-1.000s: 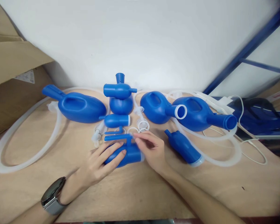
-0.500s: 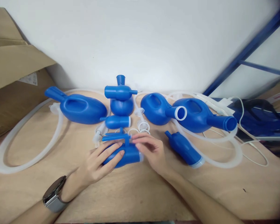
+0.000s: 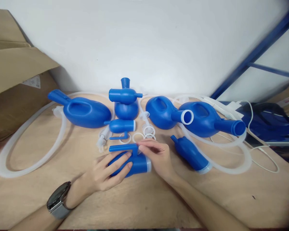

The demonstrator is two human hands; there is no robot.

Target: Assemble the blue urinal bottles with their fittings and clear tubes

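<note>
My left hand point(image 3: 113, 166) is wrapped over a blue bottle-shaped plastic piece point(image 3: 137, 166) lying on its side, a pale ring at its right end. Along the top of this piece runs a flat blue handle point(image 3: 124, 147), joined by a short leg near the right. My right hand point(image 3: 156, 154) has thumb and forefinger pinched together at the handle's right corner. Whether something small sits between those fingertips is hidden. Just beyond lies a loose blue handle point(image 3: 119, 138), and behind it another blue bottle-shaped piece point(image 3: 122, 126) with a pale ring.
Blue jugs stand at the left point(image 3: 86, 112), centre back point(image 3: 126, 110) and right point(image 3: 160, 110). White rings point(image 3: 138, 138) lie past my hands. Clear hoses point(image 3: 31, 171) loop on both sides. To the right rests another blue piece point(image 3: 191, 154); a cardboard box point(image 3: 16, 106) flanks the left.
The blue piece and my left hand have shifted slightly right and nearer to me. Its handle now shows apart from the loose handle behind. My right fingers stay pinched at its corner.
</note>
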